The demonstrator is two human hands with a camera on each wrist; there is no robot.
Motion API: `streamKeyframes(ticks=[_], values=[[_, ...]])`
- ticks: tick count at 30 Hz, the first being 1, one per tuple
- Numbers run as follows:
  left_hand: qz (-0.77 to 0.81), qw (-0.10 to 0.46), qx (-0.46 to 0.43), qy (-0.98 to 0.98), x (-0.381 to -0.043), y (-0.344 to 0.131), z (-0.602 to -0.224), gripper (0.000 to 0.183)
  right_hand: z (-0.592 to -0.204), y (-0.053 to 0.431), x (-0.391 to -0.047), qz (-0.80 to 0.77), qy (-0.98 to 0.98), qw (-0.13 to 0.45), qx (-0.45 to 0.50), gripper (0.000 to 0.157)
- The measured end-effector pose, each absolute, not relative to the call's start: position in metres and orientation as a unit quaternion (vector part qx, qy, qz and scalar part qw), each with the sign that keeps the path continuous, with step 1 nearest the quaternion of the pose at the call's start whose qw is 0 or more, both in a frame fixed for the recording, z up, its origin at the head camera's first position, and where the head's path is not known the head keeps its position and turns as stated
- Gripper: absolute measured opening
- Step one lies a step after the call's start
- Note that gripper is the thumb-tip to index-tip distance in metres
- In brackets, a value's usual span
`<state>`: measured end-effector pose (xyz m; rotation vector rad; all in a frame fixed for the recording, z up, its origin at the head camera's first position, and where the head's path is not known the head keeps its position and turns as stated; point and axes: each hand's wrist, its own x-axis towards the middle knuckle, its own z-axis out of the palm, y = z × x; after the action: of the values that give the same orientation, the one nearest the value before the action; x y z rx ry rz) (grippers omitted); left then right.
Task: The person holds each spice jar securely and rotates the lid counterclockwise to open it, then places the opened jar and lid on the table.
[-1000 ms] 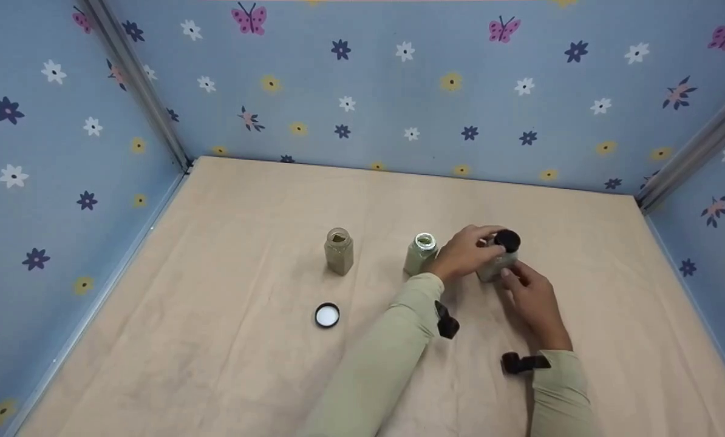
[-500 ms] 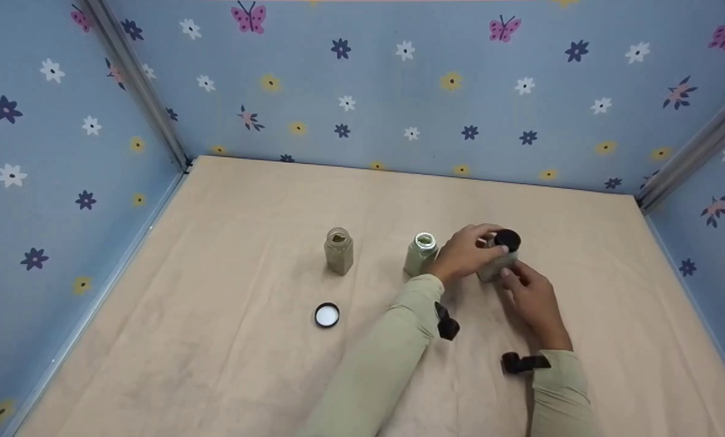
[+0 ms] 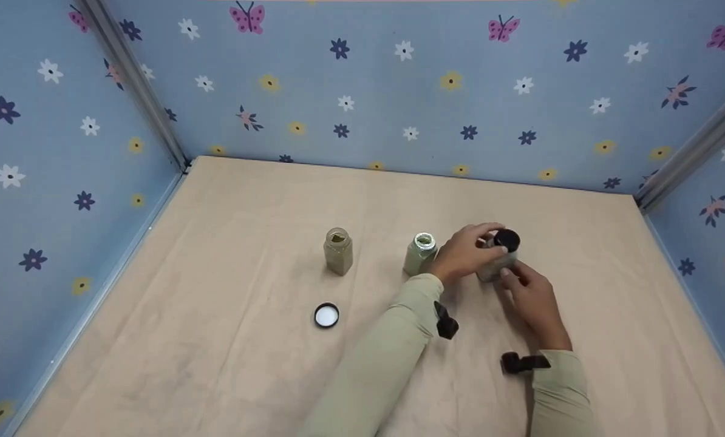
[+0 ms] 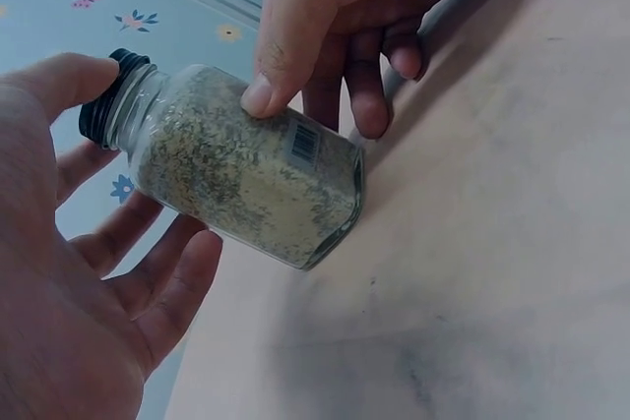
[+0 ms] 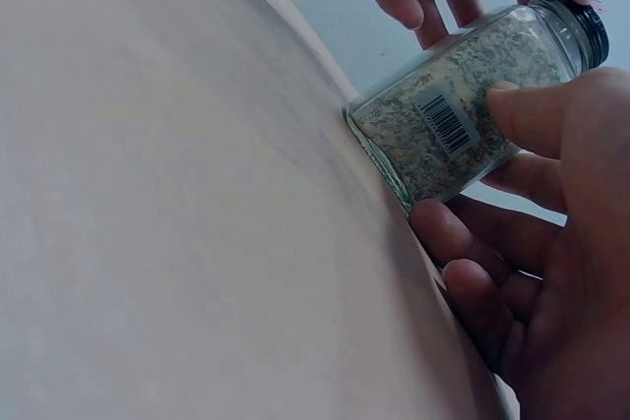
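A clear glass jar of pale, green-flecked dried seasoning stands on the cloth, its black lid on top. With the thumb on one side and fingers on the other, my left hand holds that lid. My right hand grips the jar's body lower down, thumb beside the barcode label. Just left of my left hand is a lidless jar with green contents, partly covered by the wrist. Farther left, another lidless jar holds brownish-green contents.
A loose black-rimmed lid lies with its white inside up, in front of the left jar. Beige cloth covers the table. Blue flowered panels rise at the back and both sides, with metal posts at the corners.
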<state>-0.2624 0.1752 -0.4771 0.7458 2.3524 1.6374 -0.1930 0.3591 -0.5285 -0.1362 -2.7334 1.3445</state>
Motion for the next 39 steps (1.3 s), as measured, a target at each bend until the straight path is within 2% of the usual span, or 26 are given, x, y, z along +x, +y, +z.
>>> streamKeyframes(ticks=[8,24,39], values=[[0.530,0.087,0.270,0.799,-0.2659,0.1745,-0.4749,0.044,-0.5282,0.3600,-0.1934,0.440,-0.896,0.041,-0.045,0.062],[0.543,0.064,0.251,0.799,-0.2607,0.1752,-0.4771,0.042,-0.5278,0.3573,-0.1923,0.419,-0.905,0.057,-0.042,0.057],[0.494,0.071,0.231,0.835,-0.2607,0.1792,-0.4683,0.049,-0.5253,0.3588,-0.1909,0.426,-0.903,0.044,-0.044,0.059]])
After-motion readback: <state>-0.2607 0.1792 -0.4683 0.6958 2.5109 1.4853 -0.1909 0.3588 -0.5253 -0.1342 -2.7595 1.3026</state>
